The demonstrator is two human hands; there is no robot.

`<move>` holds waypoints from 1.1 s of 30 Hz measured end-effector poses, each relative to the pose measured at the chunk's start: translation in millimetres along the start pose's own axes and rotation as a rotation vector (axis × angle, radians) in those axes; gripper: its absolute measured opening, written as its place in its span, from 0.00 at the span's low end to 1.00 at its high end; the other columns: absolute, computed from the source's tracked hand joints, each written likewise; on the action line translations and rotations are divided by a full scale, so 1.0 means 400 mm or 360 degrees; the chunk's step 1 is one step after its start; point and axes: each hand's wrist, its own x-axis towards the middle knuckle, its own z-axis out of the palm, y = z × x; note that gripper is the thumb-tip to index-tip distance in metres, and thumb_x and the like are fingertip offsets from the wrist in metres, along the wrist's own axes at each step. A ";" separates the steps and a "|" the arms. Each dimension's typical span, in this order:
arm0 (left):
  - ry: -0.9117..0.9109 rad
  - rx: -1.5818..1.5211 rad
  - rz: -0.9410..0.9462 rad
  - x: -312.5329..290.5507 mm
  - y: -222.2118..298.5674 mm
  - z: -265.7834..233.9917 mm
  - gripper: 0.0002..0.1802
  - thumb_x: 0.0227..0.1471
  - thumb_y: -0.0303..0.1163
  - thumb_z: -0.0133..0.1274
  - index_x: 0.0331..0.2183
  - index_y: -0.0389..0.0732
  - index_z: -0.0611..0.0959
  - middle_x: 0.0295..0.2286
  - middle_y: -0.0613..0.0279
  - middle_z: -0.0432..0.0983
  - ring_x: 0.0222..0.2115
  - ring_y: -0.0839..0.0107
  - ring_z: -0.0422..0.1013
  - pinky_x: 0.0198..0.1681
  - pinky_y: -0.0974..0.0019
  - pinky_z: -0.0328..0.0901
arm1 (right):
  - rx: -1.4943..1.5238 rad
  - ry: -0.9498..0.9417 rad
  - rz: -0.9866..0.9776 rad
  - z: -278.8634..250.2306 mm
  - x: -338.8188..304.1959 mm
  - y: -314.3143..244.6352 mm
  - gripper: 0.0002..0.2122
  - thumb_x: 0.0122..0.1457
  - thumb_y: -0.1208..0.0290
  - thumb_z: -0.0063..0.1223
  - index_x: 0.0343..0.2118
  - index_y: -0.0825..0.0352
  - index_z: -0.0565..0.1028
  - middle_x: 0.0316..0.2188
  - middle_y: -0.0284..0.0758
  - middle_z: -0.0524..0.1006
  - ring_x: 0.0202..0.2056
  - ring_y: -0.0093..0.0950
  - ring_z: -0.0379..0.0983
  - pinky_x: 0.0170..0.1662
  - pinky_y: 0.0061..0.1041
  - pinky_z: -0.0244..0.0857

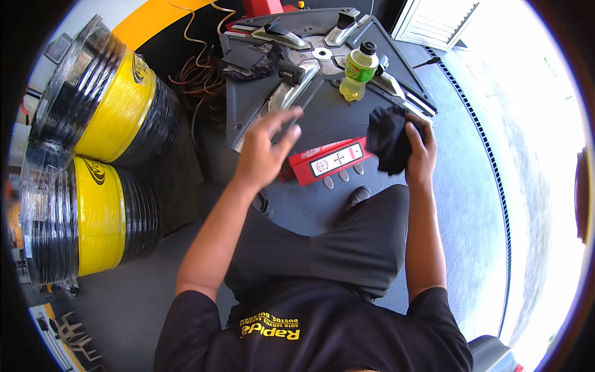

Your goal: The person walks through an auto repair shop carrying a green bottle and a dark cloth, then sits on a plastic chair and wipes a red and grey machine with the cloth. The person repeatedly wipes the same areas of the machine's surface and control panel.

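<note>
My right hand [423, 154] is closed on a crumpled black cloth [389, 139], which hangs in front of the right corner of a tire changer. My left hand [268, 149] is raised near the machine's left front side, its fingers apart and nothing in them. Beyond both hands lies the tire changer's grey turntable [321, 53] with its metal clamps. A bottle [358, 71] with a black cap, green label and yellowish liquid stands upright on it. At the far left of the turntable is a dark crumpled bundle [251, 61].
Below the turntable juts a red front panel [334, 160] with pedals [344, 176] under it. Plastic-wrapped tires with yellow bands [101, 214] are stacked on the left. Hoses [197, 75] hang behind. A drain grate [489, 161] runs along the floor at right.
</note>
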 end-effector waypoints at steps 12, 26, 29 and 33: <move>-0.0477 -0.1053 -0.0531 -0.205 0.062 0.092 0.58 0.57 0.45 0.73 0.76 0.46 0.55 0.69 0.53 0.58 0.70 0.61 0.57 0.73 0.57 0.53 | 0.0201 -0.1040 0.0405 0.233 -0.325 -0.099 0.17 0.73 0.77 0.51 0.63 0.66 0.69 0.56 0.40 0.76 0.60 0.32 0.72 0.66 0.33 0.63; 0.0059 -0.1430 -0.1310 -0.295 0.042 0.005 0.28 0.74 0.46 0.54 0.62 0.34 0.78 0.53 0.60 0.81 0.53 0.73 0.77 0.59 0.68 0.70 | -0.0778 -0.1071 -0.0250 0.205 -0.365 -0.178 0.29 0.64 0.68 0.66 0.68 0.59 0.71 0.67 0.50 0.62 0.67 0.54 0.65 0.68 0.48 0.65; 0.0186 -0.1808 -0.1334 -0.276 0.088 0.031 0.23 0.75 0.48 0.52 0.51 0.36 0.86 0.43 0.64 0.86 0.41 0.76 0.82 0.48 0.70 0.76 | -0.0608 -0.1016 -0.0029 0.206 -0.377 -0.183 0.35 0.65 0.58 0.68 0.72 0.59 0.66 0.71 0.50 0.57 0.69 0.56 0.61 0.71 0.51 0.60; -0.0215 -0.1734 -0.1062 -0.302 0.103 0.114 0.45 0.71 0.66 0.43 0.70 0.39 0.67 0.64 0.56 0.71 0.63 0.66 0.70 0.66 0.58 0.67 | -0.0725 -0.1116 -0.0296 0.237 -0.412 -0.152 0.42 0.60 0.55 0.71 0.75 0.57 0.62 0.77 0.51 0.50 0.71 0.61 0.53 0.74 0.57 0.51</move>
